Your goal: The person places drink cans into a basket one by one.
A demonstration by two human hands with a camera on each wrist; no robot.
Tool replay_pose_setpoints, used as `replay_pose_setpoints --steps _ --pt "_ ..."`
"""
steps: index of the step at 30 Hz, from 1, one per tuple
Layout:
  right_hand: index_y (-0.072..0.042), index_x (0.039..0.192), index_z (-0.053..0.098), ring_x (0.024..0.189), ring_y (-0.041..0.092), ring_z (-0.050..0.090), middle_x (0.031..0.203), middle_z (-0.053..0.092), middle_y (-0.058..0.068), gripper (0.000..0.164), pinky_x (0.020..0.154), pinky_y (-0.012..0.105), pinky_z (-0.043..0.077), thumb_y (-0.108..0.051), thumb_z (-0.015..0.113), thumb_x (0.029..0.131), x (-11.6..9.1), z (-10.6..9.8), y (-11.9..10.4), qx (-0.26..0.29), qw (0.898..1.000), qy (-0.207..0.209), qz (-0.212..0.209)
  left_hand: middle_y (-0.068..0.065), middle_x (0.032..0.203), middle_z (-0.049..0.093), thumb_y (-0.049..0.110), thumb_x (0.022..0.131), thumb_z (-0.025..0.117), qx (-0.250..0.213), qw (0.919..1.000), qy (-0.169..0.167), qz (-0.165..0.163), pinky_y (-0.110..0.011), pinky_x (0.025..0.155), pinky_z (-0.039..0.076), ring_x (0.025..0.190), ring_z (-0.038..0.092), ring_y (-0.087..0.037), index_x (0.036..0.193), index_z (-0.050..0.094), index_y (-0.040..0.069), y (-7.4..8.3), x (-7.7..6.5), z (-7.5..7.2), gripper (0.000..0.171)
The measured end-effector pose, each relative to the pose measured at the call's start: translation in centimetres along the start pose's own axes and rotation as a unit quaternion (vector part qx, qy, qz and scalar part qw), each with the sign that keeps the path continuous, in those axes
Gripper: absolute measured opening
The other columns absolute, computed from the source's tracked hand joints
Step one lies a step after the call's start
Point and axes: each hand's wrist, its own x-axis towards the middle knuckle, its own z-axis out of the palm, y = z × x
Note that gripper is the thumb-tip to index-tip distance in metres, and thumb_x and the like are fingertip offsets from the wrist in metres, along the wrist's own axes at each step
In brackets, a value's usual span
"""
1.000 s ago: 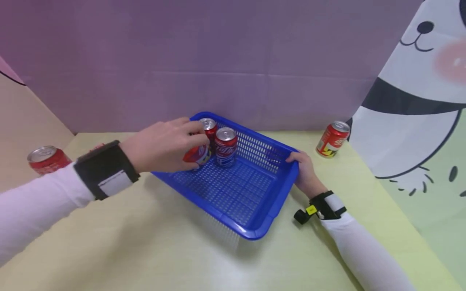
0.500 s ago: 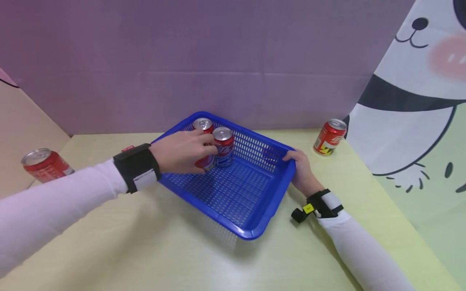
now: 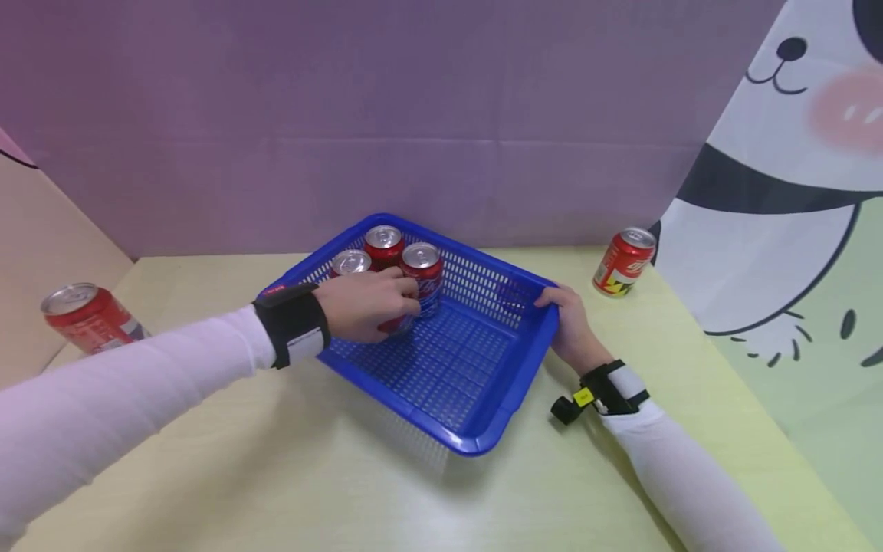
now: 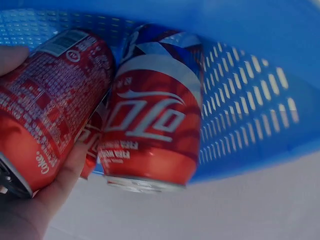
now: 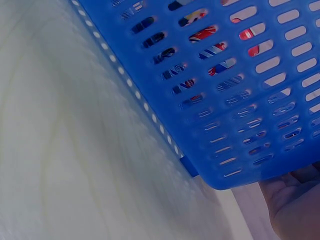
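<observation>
Inside the blue plastic basket [image 3: 476, 414], my left hand [image 3: 366, 303] grips a red Coke can [image 4: 60, 95], its fingers and thumb around the sides. The hand covers most of that can [image 3: 396, 326] in the head view. Close by stand a red and blue cola can [image 3: 422, 268], another red can [image 3: 384, 241] at the back corner, and a silver-topped can [image 3: 350, 262] on the left, partly behind the hand. My right hand [image 3: 576, 326] holds the basket's right rim, thumb over the top; in the right wrist view its fingers [image 5: 295, 200] are partly hidden by the basket wall.
A red can [image 3: 624, 262] stands at the back right of the pale table [image 3: 276, 475]. Another red can [image 3: 90, 316] is at the far left, partly covered by the left sleeve. A purple backdrop [image 3: 441, 138] rises behind the basket.
My left hand has moved right and slightly nearer inside the basket with the can. The left silver-topped can, hidden earlier, now shows behind it. The right hand keeps its grip on the rim.
</observation>
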Motion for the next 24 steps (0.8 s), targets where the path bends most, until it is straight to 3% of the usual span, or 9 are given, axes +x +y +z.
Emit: replay_pose_setpoints --steps 8,14,24 --pt "-0.001 0.108 0.058 0.093 0.024 0.063 0.098 0.068 0.011 0.034 0.082 0.033 0.053 0.002 0.039 0.081 0.05 0.33 0.02 0.012 1.0 -0.003 -0.012 -0.013 0.117 0.065 0.019 0.078 0.085 -0.009 0.9999 -0.008 -0.002 -0.039 0.086 0.053 0.107 0.057 -0.031 0.116 0.073 0.011 0.12 -0.05 0.45 0.04" --pt "-0.001 0.111 0.057 0.096 0.025 0.062 0.1 0.068 0.01 0.035 0.083 0.034 0.052 0.001 0.039 0.082 0.07 0.22 -0.01 0.007 1.0 0.002 -0.005 -0.011 0.118 0.065 0.022 0.075 0.087 0.011 0.9999 -0.007 -0.009 -0.041 0.084 0.054 0.109 0.056 -0.03 0.116 0.073 0.012 0.12 0.2 0.53 0.044" --pt "0.0 0.117 0.054 0.1 0.026 0.061 0.104 0.067 0.011 0.038 0.085 0.035 0.051 0.0 0.039 0.082 -0.07 -0.07 0.1 -0.002 1.0 -0.002 0.0 -0.013 0.12 0.06 0.025 0.071 0.091 0.045 0.9977 0.049 0.01 -0.044 0.085 0.054 0.112 0.053 -0.031 0.111 0.074 0.014 -0.27 -0.53 0.43 0.045"
